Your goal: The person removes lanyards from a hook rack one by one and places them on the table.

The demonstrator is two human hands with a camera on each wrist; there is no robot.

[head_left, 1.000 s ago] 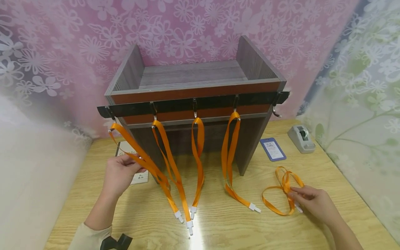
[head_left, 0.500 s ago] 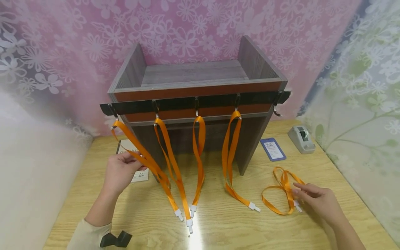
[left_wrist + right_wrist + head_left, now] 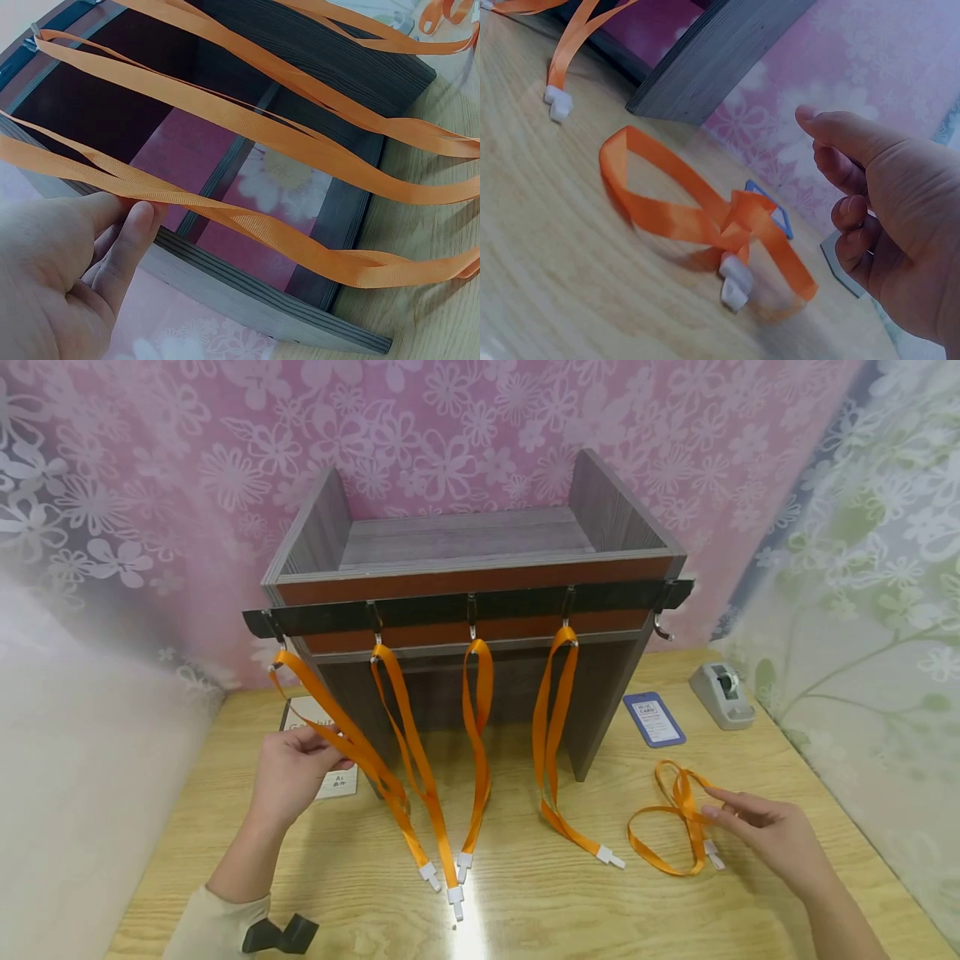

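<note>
My left hand point(image 3: 296, 772) pinches the orange lanyard point(image 3: 277, 232) on the leftmost hook between thumb and fingers, partway down its strap. That strap slants to the right, ending in a white plastic clip point(image 3: 430, 876) low over the table. Three more orange lanyards, such as the one second from the right point(image 3: 480, 727), hang from the hooks alongside. On the table at right lies a loose, looped orange lanyard point(image 3: 660, 217) with a white clip point(image 3: 736, 281). My right hand point(image 3: 768, 835) hovers beside it, fingers loosely bent and holding nothing; the right wrist view shows a gap between them.
A grey wooden shelf point(image 3: 465, 535) carries a black hook rail point(image 3: 517, 604); its rightmost hook point(image 3: 663, 628) is bare. Right of the shelf lie a blue card holder point(image 3: 655, 720) and a grey tape dispenser point(image 3: 722, 695). A notebook point(image 3: 337, 783) lies behind my left hand.
My right hand has drawn back slightly from the loose lanyard, uncovering its white clip. The left hand keeps its pinch on the leftmost lanyard, nearly still.
</note>
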